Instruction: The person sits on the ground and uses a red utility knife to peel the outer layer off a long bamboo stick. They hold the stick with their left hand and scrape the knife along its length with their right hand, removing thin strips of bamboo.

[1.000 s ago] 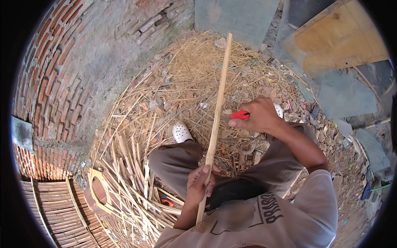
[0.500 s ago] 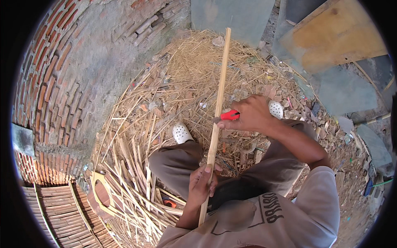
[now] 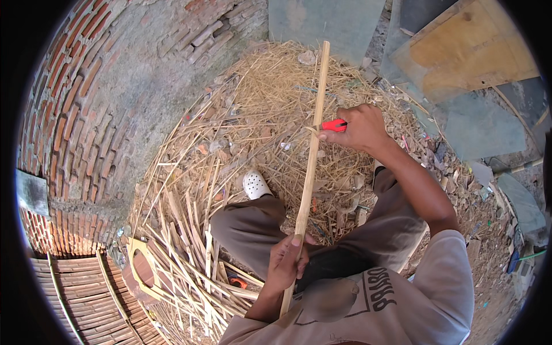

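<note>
A long, pale bamboo strip [image 3: 311,172] slants up and away from my lap. My left hand [image 3: 286,261] is closed around its lower part, thumb on top, and the near end runs on past the hand against my shirt. In my right hand [image 3: 363,129] is a red-handled knife [image 3: 334,125], the fingers wrapped around its handle. Its front end meets the strip above the middle, where a thin curled shaving [image 3: 314,131] stands out. The blade itself is mostly hidden there.
Split bamboo strips [image 3: 192,259] lie heaped at my left, with an orange-and-black tool [image 3: 237,282] among them. Fine shavings [image 3: 270,86] cover the ground ahead. A brick wall [image 3: 75,115] rises on the left; flat sheets [image 3: 466,52] lie at the far right. A white clog [image 3: 255,184] is on my foot.
My right hand has slid the knife up along the strip, away from me, and a shaving now curls at it. The left hand keeps its hold; the strip's far end has shifted slightly right.
</note>
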Tool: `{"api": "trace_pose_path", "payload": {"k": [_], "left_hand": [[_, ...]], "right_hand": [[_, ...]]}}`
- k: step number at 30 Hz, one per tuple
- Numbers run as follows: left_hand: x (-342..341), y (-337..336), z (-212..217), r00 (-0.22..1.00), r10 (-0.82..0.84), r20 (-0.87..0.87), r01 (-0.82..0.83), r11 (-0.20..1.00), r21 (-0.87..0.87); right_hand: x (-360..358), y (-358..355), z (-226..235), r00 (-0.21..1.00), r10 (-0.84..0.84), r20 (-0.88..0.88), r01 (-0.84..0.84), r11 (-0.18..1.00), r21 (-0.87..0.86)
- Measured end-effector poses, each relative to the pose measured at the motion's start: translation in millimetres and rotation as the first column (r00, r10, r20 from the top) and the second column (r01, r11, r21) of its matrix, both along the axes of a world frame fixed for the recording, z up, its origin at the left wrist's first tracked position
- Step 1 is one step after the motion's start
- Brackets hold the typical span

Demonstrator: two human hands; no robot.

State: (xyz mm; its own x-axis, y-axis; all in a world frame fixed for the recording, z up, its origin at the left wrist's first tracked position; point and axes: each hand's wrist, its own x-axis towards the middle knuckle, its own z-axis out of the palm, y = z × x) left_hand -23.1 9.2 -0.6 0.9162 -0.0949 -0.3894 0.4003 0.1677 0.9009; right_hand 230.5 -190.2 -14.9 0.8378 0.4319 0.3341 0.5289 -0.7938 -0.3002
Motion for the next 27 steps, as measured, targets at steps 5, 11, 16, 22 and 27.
{"api": "trace_pose_path", "payload": {"k": [5,11,16,22,27], "left_hand": [[-10,2,-2,1.0,-0.024,-0.01,0.024,1.0,-0.014],[-46,-2,-7,0.99,-0.135,-0.051,0.128,0.984,-0.121],[-45,1,-16,0.991,-0.129,0.028,0.132,0.967,-0.22],[-14,9,-18,0.999,0.043,0.017,-0.038,0.966,-0.257],[18,1,-3,0.997,0.083,-0.002,-0.081,0.967,-0.24]], "right_hand": [[14,-4,-1,0.996,-0.09,-0.015,0.091,0.996,0.02],[87,-66,3,0.839,-0.426,-0.337,0.49,0.862,0.13],[81,-88,-12,0.801,-0.482,-0.354,0.536,0.842,0.066],[-5,-32,17,0.956,-0.102,-0.275,0.153,0.973,0.171],[-69,7,5,0.94,0.336,-0.059,-0.335,0.942,0.015]]}}
